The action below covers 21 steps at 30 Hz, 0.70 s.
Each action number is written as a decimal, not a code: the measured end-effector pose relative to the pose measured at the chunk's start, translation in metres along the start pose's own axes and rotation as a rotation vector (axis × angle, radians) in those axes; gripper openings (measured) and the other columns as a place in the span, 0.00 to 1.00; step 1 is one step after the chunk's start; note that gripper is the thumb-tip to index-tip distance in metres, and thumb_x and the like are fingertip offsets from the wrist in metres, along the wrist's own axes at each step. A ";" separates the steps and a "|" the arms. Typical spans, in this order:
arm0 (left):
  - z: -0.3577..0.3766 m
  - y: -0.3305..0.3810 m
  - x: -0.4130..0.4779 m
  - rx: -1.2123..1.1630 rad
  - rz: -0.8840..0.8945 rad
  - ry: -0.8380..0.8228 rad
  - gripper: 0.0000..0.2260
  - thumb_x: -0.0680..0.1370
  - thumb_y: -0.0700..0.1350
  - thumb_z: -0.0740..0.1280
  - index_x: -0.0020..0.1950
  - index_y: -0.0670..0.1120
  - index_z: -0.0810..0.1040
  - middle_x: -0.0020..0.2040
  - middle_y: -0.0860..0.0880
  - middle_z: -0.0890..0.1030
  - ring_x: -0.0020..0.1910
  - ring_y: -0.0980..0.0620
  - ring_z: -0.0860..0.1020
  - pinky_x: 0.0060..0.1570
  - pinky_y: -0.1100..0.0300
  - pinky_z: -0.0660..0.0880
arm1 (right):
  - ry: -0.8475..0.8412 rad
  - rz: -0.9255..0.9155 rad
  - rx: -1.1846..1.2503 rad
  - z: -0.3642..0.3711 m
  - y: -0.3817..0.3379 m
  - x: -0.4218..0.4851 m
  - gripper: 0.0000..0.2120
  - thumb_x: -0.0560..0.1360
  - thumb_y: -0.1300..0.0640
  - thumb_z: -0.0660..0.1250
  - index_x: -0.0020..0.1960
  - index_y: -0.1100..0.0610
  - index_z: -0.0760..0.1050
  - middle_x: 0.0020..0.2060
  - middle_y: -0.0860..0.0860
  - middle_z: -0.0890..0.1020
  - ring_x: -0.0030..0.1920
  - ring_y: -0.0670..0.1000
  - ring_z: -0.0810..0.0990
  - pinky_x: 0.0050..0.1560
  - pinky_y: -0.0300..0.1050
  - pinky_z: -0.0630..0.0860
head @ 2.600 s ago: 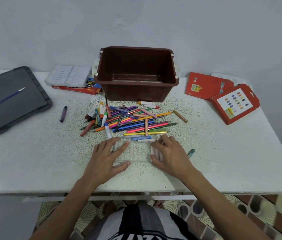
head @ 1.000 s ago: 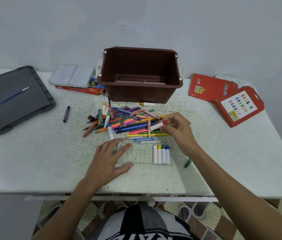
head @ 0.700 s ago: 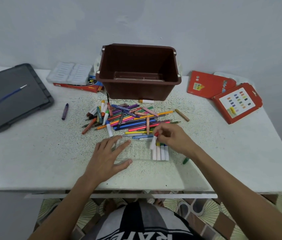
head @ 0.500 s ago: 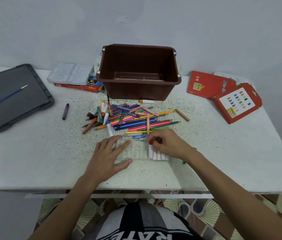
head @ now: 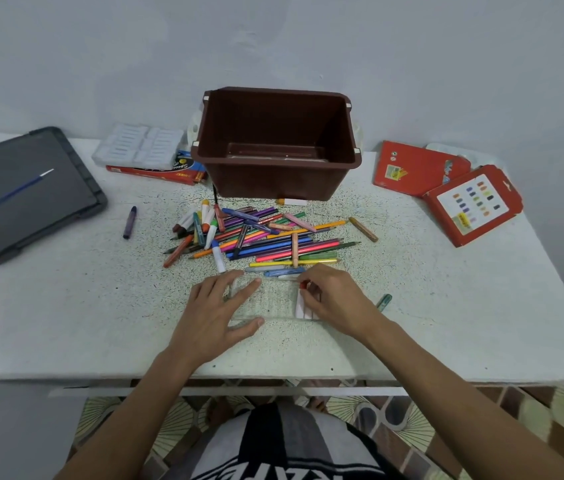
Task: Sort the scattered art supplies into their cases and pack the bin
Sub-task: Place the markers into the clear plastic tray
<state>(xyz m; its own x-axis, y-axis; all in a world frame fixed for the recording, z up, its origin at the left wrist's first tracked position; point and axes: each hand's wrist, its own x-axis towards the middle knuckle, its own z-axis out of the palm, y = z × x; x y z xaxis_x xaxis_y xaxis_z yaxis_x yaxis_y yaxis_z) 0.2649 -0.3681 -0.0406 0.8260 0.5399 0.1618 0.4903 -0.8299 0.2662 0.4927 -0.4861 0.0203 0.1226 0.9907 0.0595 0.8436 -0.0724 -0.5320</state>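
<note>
Red-capped white plastic marker (head: 301, 301): light, stiff, smooth barrel, likely to roll; best pinched mid-barrel; lies at right end of clear shallow plastic case (head: 273, 301), cap pointing away; right hand (head: 337, 303) directly over it, curled fingertips pinching it; possibly more markers hidden beneath hand; left hand (head: 216, 313) spread flat, pressing case's left end onto white speckled table (head: 66, 306); case thin, slippery, apt to slide unless pinned; heap of coloured pens and pencils (head: 266, 240) just beyond case; brown plastic bin (head: 277, 143) behind heap.

The bin (head: 273, 181) is showing deep brown, the tabletop (head: 83, 317) white with fine speckling — card cases (head: 415, 168) at two o'clock glowing red.
</note>
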 end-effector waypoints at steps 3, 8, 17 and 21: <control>0.000 0.000 0.000 0.009 0.002 0.002 0.29 0.77 0.68 0.57 0.74 0.55 0.70 0.70 0.48 0.71 0.65 0.46 0.69 0.61 0.47 0.68 | 0.023 -0.025 -0.032 0.008 0.004 -0.003 0.06 0.76 0.64 0.68 0.51 0.63 0.82 0.46 0.54 0.80 0.43 0.51 0.78 0.47 0.37 0.74; 0.001 0.000 0.001 0.017 0.008 0.009 0.29 0.77 0.67 0.57 0.73 0.54 0.71 0.69 0.47 0.71 0.64 0.45 0.70 0.59 0.45 0.70 | 0.045 -0.076 -0.034 0.017 0.007 -0.006 0.04 0.75 0.64 0.70 0.48 0.62 0.83 0.43 0.53 0.79 0.42 0.50 0.77 0.45 0.38 0.75; 0.001 -0.001 0.000 -0.002 0.002 0.012 0.29 0.77 0.67 0.58 0.74 0.55 0.70 0.69 0.48 0.71 0.65 0.46 0.70 0.61 0.45 0.69 | 0.051 -0.074 -0.019 0.018 0.009 -0.004 0.05 0.76 0.61 0.68 0.46 0.61 0.82 0.43 0.52 0.77 0.42 0.48 0.76 0.45 0.36 0.72; 0.001 -0.001 0.000 -0.006 0.002 0.017 0.28 0.77 0.67 0.58 0.73 0.55 0.71 0.69 0.48 0.71 0.65 0.46 0.70 0.60 0.45 0.69 | 0.135 0.009 0.014 0.008 0.015 0.008 0.08 0.78 0.60 0.67 0.54 0.61 0.81 0.45 0.51 0.79 0.41 0.45 0.73 0.45 0.35 0.69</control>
<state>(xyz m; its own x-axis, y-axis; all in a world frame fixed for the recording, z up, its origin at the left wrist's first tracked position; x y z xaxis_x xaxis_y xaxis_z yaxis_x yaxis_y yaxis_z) 0.2650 -0.3676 -0.0419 0.8222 0.5407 0.1779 0.4871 -0.8301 0.2716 0.5020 -0.4789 0.0065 0.2004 0.9654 0.1667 0.8346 -0.0791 -0.5451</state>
